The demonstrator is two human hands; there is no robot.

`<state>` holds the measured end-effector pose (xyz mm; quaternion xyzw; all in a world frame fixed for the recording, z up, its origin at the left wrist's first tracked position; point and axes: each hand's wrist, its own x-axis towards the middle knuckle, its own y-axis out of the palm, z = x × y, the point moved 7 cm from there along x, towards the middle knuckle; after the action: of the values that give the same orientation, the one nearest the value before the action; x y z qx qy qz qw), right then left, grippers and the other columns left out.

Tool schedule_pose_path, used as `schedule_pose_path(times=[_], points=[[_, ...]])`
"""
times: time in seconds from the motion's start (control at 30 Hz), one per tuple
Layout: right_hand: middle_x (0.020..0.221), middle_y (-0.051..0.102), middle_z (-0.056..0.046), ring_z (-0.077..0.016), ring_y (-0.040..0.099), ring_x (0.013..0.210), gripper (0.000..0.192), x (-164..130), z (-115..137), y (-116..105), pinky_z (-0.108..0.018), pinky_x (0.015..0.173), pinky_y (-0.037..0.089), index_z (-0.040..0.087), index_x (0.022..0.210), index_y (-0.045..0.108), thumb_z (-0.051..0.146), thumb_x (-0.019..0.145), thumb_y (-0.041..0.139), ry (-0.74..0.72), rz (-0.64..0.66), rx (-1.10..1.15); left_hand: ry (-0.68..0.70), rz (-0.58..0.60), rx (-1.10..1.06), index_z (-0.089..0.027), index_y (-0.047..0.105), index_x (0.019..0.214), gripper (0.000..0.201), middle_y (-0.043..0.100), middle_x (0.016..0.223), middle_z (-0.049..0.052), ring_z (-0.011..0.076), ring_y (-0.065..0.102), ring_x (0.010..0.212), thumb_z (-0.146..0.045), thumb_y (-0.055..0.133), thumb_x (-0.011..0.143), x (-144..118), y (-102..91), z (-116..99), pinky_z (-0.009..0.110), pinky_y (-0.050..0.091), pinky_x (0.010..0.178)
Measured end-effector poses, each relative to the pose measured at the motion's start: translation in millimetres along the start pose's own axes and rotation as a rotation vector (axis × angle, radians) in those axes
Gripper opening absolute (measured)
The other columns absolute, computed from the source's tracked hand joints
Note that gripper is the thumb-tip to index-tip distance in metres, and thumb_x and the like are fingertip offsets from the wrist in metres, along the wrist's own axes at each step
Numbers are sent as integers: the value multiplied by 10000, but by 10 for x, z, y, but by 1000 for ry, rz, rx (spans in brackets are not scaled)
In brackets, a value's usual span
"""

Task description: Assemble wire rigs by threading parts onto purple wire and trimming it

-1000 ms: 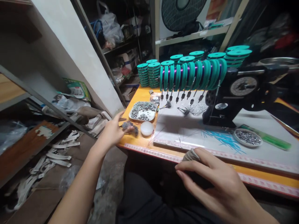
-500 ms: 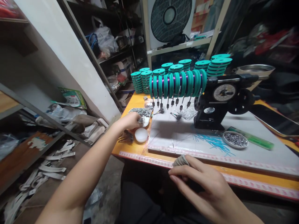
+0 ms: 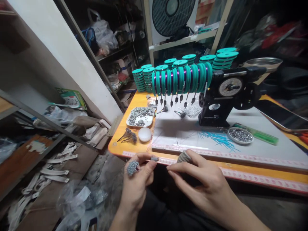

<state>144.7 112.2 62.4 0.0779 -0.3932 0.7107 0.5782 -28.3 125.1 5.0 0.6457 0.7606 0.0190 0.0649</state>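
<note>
Plainly the work is mid-way: the winding machine [image 3: 226, 96] carries a row of green spools [image 3: 180, 78], with more stacked behind it. Left of the machine a tray of small metal pieces [image 3: 141, 116] is far from used up. Nearer than the machine, the left hand [image 3: 137, 183] pinches one small grey piece [image 3: 154, 158] and a bundle [image 3: 132, 167] — the right hand [image 3: 204, 186], fingers loosely curled beside it, covers a beige roll [image 3: 184, 157].

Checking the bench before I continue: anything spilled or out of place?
Thin blue strands lie scattered loose across the white mat, beside the round metal dish of small grey pieces. White strips litter the lower brown shelf.
</note>
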Motion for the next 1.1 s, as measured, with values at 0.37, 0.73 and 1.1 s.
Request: schedule_pose_path(times=[0.37, 0.73, 1.1], points=[[730, 460, -28, -142, 437, 702, 127, -6, 211, 72, -266, 592, 341, 128, 827, 680, 72, 876, 577, -70, 50, -148, -221, -104, -550, -156, 689, 830, 307, 704, 757, 14, -54, 292, 361, -297, 880, 634, -409, 148, 349, 71, 203, 345], [779, 484, -38, -152, 453, 734, 145, -37, 185, 59, -282, 600, 355, 138, 973, 689, 87, 917, 566, -71, 81, -160, -104, -132, -343, -155, 689, 793, 283, 652, 659, -9, -25, 387, 417, -318, 870, 649, -427, 124, 326, 62, 269, 384], [855, 542, -56, -154, 489, 776, 310, -108, 83, 34, -273, 637, 429, 171, 1247, 609, 123, 944, 561, -142, 100, -95, -230, -70, -493, -163, 662, 781, 338, 525, 573, -69, -31, 341, 410, -362, 882, 619, -446, 317, 342, 48, 224, 371]])
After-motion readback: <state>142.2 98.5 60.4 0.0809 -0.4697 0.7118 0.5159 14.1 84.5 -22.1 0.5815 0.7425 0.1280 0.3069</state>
